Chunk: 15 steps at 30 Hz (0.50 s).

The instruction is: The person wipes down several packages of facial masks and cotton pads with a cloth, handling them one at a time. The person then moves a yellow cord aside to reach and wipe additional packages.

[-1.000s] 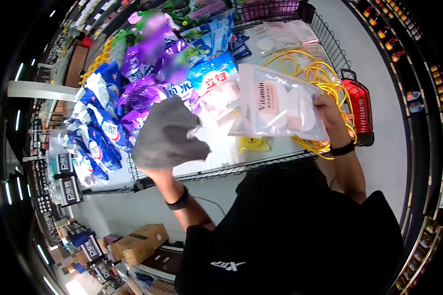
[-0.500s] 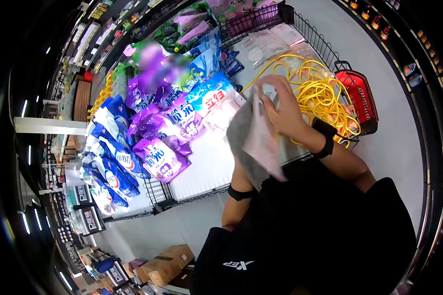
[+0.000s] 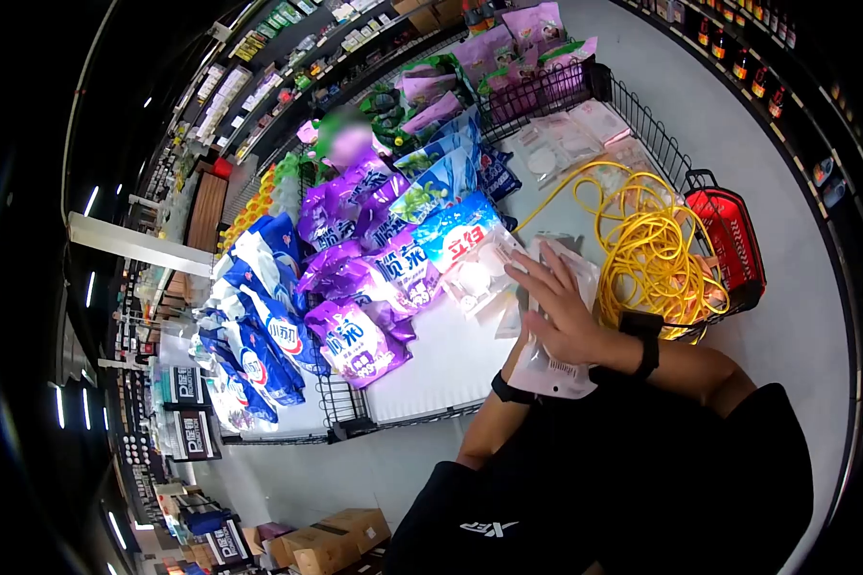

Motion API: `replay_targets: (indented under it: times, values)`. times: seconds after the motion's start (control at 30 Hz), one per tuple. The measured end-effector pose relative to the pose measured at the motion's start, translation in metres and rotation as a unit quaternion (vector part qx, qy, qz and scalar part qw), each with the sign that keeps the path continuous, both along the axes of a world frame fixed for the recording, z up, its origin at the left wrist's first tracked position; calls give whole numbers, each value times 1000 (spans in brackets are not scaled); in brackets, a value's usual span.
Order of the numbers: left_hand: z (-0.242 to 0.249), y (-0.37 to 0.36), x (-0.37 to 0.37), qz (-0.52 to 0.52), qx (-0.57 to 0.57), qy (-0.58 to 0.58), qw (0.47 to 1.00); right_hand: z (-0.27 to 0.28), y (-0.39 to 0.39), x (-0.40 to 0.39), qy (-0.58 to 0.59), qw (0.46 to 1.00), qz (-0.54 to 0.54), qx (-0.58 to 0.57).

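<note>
A flat clear plastic packet (image 3: 550, 376) with a pale pink-white header lies in front of my chest. My right hand (image 3: 564, 316) rests on its face, fingers spread out and pointing up-left. Of my left arm, the dark wristband (image 3: 513, 388) shows beside the packet's lower left edge; the left hand is hidden beneath the packet. Just beyond the fingertips, similar clear packets (image 3: 478, 280) lean against a blue-and-white detergent bag (image 3: 460, 230). Coiled yellow cord (image 3: 657, 264) is heaped to the right of my right hand.
Purple detergent bags (image 3: 360, 345) and blue-white bags (image 3: 268, 335) fill the left of the wire-edged display (image 3: 355, 422). More clear packets (image 3: 556, 139) lie at the far side. A red basket (image 3: 729, 230) stands at the right. Cardboard boxes (image 3: 340, 541) sit on the floor.
The packet was held up and tilted, with my right hand curled at its top edge. Now it lies flatter and lower, and my right hand is spread across it.
</note>
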<state>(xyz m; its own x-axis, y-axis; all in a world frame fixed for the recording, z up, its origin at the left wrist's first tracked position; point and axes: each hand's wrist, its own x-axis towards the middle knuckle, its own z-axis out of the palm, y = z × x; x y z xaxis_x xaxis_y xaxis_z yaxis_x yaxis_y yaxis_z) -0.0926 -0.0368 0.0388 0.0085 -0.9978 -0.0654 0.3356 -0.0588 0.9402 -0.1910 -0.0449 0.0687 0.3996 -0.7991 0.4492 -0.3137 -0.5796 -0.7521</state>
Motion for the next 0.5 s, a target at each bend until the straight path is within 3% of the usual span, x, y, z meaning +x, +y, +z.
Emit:
replay_targets:
  times: [0.13, 0.2, 0.23, 0.3, 0.37, 0.4, 0.43, 0.5]
  values:
    - [8, -13, -2, -36, -110, -121, 986, -9, -37, 1, 20, 993, -109, -26]
    - [5, -10, -14, -37, -62, -130, 989, -39, -68, 2, 0, 981, -188, -40]
    - [4, -4, -17, -35, 1, -129, 991, -46, -81, 2, -80, 978, -172, 87]
    - [1, 14, -22, -13, 200, -72, 977, -57, -103, -1, -231, 905, -133, 332]
    - [12, 26, -28, 50, 228, 180, 956, -66, -109, -6, -223, 884, -55, 406]
    - [4, 23, -25, 35, 215, 180, 959, -67, -110, -8, -216, 870, -17, 443]
    - [-9, 17, -18, 20, 203, 180, 962, -29, -90, -5, -293, 813, -35, 502]
    - [-14, 14, -6, -50, 191, 162, 967, -22, -88, -6, -358, 795, -62, 487]
